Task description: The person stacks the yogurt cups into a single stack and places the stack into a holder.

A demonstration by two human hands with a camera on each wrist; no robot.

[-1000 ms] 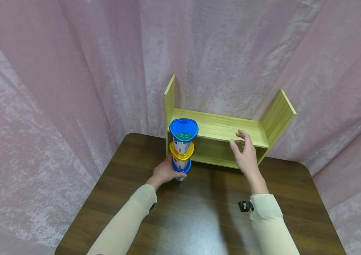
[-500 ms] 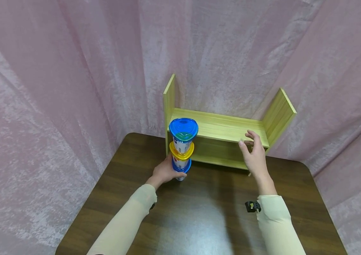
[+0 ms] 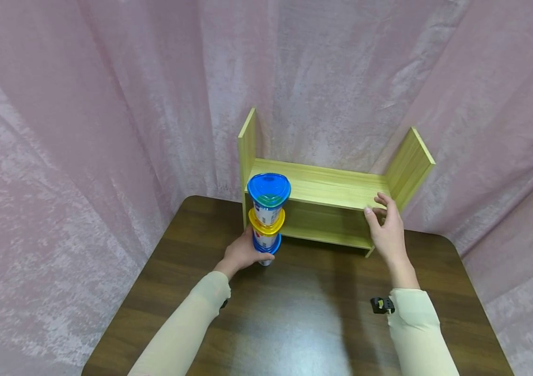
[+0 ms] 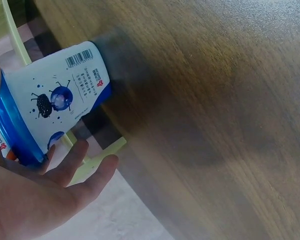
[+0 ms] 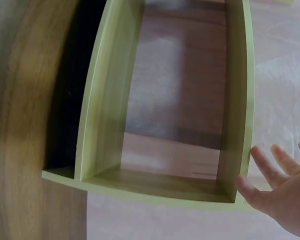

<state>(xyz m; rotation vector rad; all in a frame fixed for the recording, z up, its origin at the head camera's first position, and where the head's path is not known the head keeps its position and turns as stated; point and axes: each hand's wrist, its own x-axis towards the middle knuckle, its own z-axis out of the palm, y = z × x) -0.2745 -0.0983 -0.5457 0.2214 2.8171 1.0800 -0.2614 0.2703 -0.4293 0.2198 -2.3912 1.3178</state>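
My left hand (image 3: 242,251) grips a stack of 3 tubs at its lower part, fingers behind and thumb in front. The top tub has a blue lid (image 3: 269,188), the middle one a yellow lid (image 3: 267,225) and the lowest a blue lid. In the left wrist view, the lowest tub (image 4: 65,95) is white with berry pictures and a barcode, its base close to the table. My right hand (image 3: 390,235) holds nothing. Its thumb and fingers are spread apart at the right front end of the upper board of a light wooden shelf (image 3: 323,187); the right wrist view shows fingertips right at the board's edge.
The shelf stands at the back of a dark wooden table (image 3: 294,313), with upright side panels left and right. A pink curtain (image 3: 323,78) hangs behind it. The stack stands before the shelf's left end and hides part of it.
My right hand has moved to the right along the shelf's front, toward its right end. The left hand and the tub stack have stayed in place; the head view has shifted slightly.
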